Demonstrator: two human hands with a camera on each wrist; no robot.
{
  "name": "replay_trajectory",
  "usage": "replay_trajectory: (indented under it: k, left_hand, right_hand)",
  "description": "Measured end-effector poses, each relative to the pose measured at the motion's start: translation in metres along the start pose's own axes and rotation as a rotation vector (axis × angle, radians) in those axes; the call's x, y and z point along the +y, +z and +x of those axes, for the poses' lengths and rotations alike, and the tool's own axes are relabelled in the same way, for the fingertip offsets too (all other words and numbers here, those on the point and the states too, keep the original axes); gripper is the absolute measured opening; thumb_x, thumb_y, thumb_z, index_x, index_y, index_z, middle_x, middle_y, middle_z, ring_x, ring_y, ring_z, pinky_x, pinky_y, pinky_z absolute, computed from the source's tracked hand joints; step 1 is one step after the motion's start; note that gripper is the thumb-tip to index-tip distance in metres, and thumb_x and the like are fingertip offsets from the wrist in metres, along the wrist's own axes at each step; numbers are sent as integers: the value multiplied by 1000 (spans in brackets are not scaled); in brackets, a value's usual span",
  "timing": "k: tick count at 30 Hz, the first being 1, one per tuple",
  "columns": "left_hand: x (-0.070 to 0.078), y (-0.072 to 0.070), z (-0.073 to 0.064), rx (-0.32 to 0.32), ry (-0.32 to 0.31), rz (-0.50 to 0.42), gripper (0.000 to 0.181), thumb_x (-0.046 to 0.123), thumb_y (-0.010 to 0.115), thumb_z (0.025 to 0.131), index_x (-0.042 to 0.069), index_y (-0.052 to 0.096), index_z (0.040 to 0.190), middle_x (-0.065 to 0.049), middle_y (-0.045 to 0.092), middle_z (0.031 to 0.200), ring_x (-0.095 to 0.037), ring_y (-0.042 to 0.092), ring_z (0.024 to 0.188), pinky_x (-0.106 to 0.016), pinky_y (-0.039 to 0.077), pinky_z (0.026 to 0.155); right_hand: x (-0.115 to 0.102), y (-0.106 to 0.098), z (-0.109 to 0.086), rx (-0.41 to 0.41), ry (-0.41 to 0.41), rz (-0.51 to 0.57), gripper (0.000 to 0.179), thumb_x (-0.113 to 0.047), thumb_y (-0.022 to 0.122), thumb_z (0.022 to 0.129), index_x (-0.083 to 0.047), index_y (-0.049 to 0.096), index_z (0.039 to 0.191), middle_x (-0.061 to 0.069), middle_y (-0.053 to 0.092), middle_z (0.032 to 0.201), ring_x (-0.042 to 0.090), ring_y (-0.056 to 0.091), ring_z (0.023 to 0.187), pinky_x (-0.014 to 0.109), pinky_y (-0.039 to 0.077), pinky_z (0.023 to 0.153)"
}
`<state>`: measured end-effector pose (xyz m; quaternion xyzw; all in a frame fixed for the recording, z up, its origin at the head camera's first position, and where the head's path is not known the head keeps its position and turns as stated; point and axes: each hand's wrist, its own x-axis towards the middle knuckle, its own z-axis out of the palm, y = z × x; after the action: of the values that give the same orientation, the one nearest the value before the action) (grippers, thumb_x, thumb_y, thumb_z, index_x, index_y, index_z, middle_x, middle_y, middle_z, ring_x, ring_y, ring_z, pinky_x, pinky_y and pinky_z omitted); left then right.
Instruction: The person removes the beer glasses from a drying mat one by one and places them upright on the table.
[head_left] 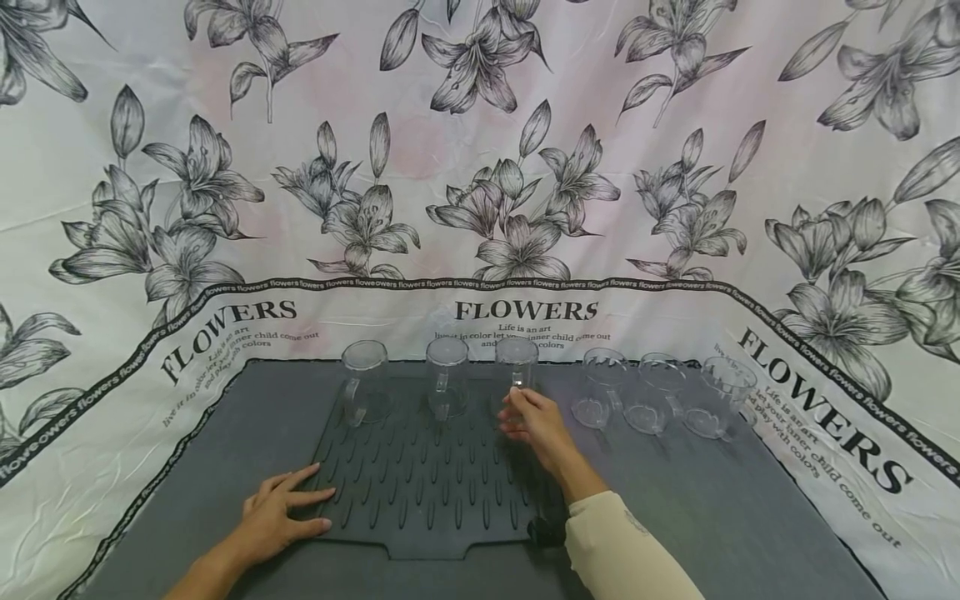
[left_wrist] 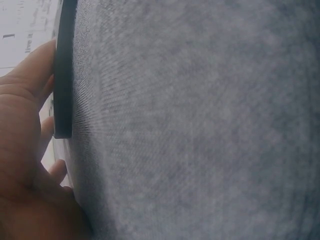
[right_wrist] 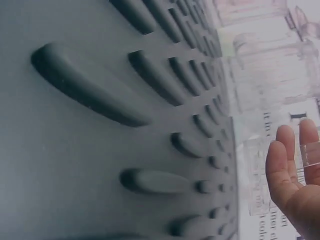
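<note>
A dark ridged drying mat [head_left: 420, 500] lies on the grey tabletop. My left hand [head_left: 273, 512] rests at its left edge with fingers spread; the left wrist view shows the fingertips against the mat's edge [left_wrist: 63, 90]. Toward the mat's back right corner, my right hand [head_left: 536, 421] pinches the handle of a clear glass mug [head_left: 517, 354], which looks bottom-up. In the right wrist view, thumb and fingers [right_wrist: 281, 160] are around the glass handle [right_wrist: 311, 154]. Two more glass mugs, one in the middle [head_left: 447, 375] and one at left [head_left: 366, 379], stand bottom-up along the mat's back.
Right of the mat, three clear glass mugs stand rim-up in a row: a near one [head_left: 600, 387], a middle one [head_left: 655, 392] and a far right one [head_left: 716, 396]. A small black part [head_left: 542, 532] sits at the mat's front right corner. Flowered cloth [head_left: 480, 208] surrounds the table.
</note>
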<state>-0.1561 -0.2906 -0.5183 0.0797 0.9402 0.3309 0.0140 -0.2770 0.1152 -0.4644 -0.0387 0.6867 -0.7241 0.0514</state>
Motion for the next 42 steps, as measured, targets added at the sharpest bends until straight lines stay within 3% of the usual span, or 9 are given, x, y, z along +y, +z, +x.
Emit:
replay_trajectory:
  k: [10,19,24,34,42]
  left_hand:
    - [1,1,-1,2,-4,-8,53,47,79,75,18,72,118,-14,38,148,-45,22,130,-67,13,93]
    - [1,0,-2,8,9,5,53,47,79,75,17,73,118,-15,39,147,-45,23,129,-67,14,92]
    - [0,1,-1,15,12,7,53,48,79,75,16,73,118,-15,39,147,-46,23,129,-67,14,91]
    - [-1,1,-1,13,4,9,54,48,78,75,16,72,118,-15,39,147,-46,21,130,-68,12,92]
    - [1,1,-1,17,16,10,54,48,78,75,15,72,118,-16,39,147,-46,21,130,-68,12,92]
  right_hand:
    - [-26,-7,-29,-39,-78,-76,47,-37,53,100,6,59,116,19,63,98,39,64,92,53,50,83]
    - [-46,-9,-55,-54,-124,-77,30,-20,47,104,6,60,111,23,62,98,45,62,96,52,51,83]
    - [-58,-11,-70,-63,-154,-74,39,-29,51,102,7,59,113,21,62,98,38,64,95,49,51,85]
    - [-70,-13,-96,-63,-204,-128,44,-34,52,101,9,59,111,19,62,95,43,62,94,47,52,82]
    - [-77,-14,-116,-67,-199,-167,33,-24,54,101,5,61,114,19,63,96,32,65,91,40,53,80]
